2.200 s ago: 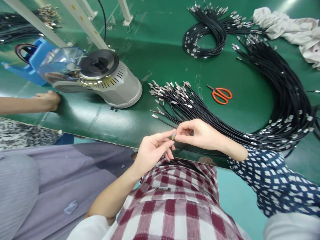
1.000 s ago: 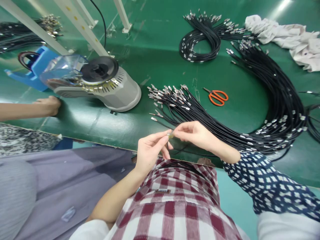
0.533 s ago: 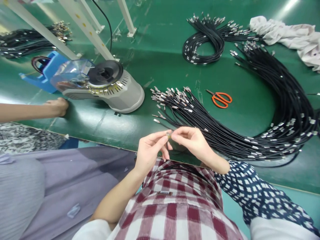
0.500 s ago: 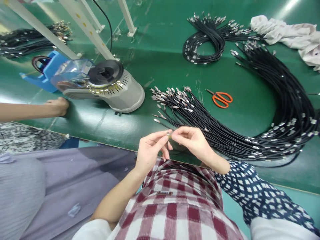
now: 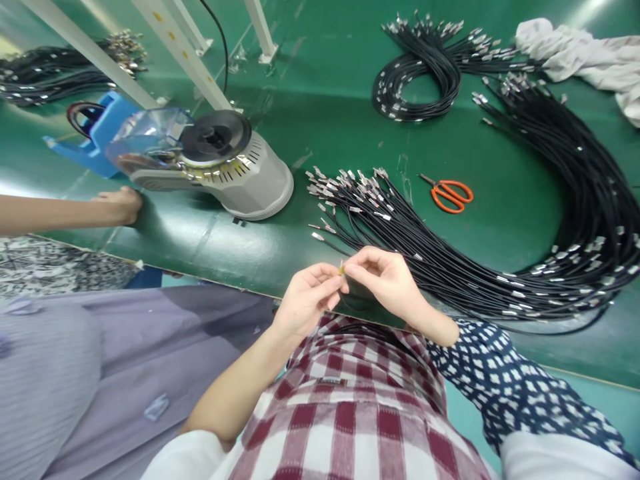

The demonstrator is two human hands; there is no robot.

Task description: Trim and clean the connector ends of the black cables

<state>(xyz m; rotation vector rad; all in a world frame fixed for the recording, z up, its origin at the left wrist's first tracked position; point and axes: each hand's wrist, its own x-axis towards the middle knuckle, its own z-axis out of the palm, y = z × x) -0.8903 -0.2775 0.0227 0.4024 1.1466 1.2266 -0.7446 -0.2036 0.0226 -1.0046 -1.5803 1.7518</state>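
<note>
Green bench (image 5: 330, 127): spread across most of the view, near edge just before a checked apron; good for steadying wrists against.
Long cable bundle (image 5: 480, 290): black, curved wide to the right, silver-tipped ends fanned on the near side; best left undisturbed by the knuckles.
Grey machine (image 5: 255, 180): on the left, black disc on top; another person's hand (image 5: 123, 205) resting near.
Coiled cables (image 5: 443, 73): farther back, loop crossed over itself.
Right hand (image 5: 385, 273): thumb and forefinger pinched together on a small yellow piece (image 5: 342, 271), seemingly for the fine work; probably best with a light, short pinch.
Left hand (image 5: 310, 293): thumb and forefinger also clamped at the same piece, other fingers curled beneath; likely better as the firm side, fingertips braced against the opposite ones.
Orange-handled scissors (image 5: 453, 193): lying beyond the bundle, untouched.
Small yellow piece: between both sets of fingertips, over the near edge; exact hold partly hidden, too small to tell. Press evenly, without twisting, tip in sight.
</note>
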